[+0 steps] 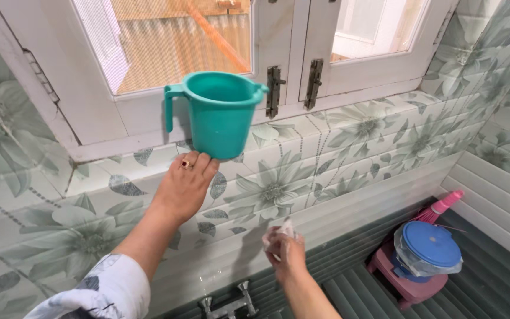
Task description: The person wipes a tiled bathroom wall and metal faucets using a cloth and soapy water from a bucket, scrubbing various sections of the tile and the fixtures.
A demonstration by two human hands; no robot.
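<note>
A teal plastic mug (pixel 216 112) with a handle on its left stands on the tiled window sill. My left hand (pixel 185 184) rests flat on the sill, fingers touching the mug's base; a ring is on one finger. Lower down, my right hand (pixel 284 251) is closed around a small white soapy scrubber (pixel 283 231) held against the flower-patterned wall tiles (pixel 337 159).
A white-framed window (pixel 290 71) with two dark latches sits above the sill. A metal tap (pixel 228 304) juts from the wall below. At lower right a blue-lidded bucket (pixel 427 247) sits on a pink stool (pixel 408 286), with a pink broom (pixel 441 207) behind.
</note>
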